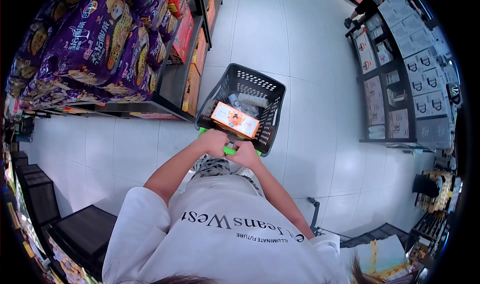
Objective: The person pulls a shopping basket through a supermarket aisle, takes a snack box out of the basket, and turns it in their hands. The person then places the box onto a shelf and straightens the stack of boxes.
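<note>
Gripping the bright green, smooth bar handle [229, 150], your left hand [215, 141] and right hand [243, 154] sit close together, both closed over it, knuckles up; the undersides of your fingers are hidden. Directly ahead of your grip is the black perforated plastic basket [256, 83], with the bar along its near edge. The basket looks stiff and probably light, though its loaded weight is hard to judge; the bar seems the right hold, and a wider spacing would likely steady it more. Just beyond your knuckles, inside, the white-and-orange rectangular carton [235, 120] appears light and dentable, best taken by its short ends. Past that, the clear plastic-wrapped package [248, 104] looks soft and slippery. Farther out, left of your grip, glossy purple plastic packs [97, 34] are piled; well off to the right stand white printed boxes [427, 79].
</note>
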The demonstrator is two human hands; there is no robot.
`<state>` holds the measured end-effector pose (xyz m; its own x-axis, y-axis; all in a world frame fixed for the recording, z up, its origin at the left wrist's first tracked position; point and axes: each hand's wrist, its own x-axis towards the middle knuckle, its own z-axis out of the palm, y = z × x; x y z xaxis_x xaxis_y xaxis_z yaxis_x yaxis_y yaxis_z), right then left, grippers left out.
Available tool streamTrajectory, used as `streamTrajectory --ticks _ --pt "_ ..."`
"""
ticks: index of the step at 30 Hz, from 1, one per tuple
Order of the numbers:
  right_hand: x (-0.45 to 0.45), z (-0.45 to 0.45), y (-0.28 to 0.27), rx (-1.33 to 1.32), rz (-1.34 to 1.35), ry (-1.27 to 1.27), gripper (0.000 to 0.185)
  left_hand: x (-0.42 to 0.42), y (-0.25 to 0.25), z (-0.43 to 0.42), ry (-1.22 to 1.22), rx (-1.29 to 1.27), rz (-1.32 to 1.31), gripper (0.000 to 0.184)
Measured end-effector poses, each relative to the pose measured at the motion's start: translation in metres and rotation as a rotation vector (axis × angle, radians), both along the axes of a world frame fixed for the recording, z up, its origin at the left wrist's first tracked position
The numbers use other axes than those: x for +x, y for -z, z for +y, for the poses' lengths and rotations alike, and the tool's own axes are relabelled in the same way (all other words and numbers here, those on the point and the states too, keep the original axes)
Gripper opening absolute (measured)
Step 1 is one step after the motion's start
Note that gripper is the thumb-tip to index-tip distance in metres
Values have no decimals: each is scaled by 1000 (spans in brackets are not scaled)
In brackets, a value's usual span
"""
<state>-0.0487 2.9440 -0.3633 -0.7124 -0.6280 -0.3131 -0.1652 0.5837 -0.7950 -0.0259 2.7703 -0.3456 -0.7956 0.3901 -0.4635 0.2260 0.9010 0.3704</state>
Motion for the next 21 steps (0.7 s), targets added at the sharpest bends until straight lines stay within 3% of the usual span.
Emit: streamTrajectory --ticks 6,12,21 --pt "-37 5 -12 80 -37 -5 38 -30 -2 5 -87 0 -14 27" --pt "-92 5 -9 76 101 -35 36 -85 -18 5 -166 1 -64 25" --pt "-182 -12 -10 42 167 -10 34 -180 3 -14 -110 -10 -43 28"
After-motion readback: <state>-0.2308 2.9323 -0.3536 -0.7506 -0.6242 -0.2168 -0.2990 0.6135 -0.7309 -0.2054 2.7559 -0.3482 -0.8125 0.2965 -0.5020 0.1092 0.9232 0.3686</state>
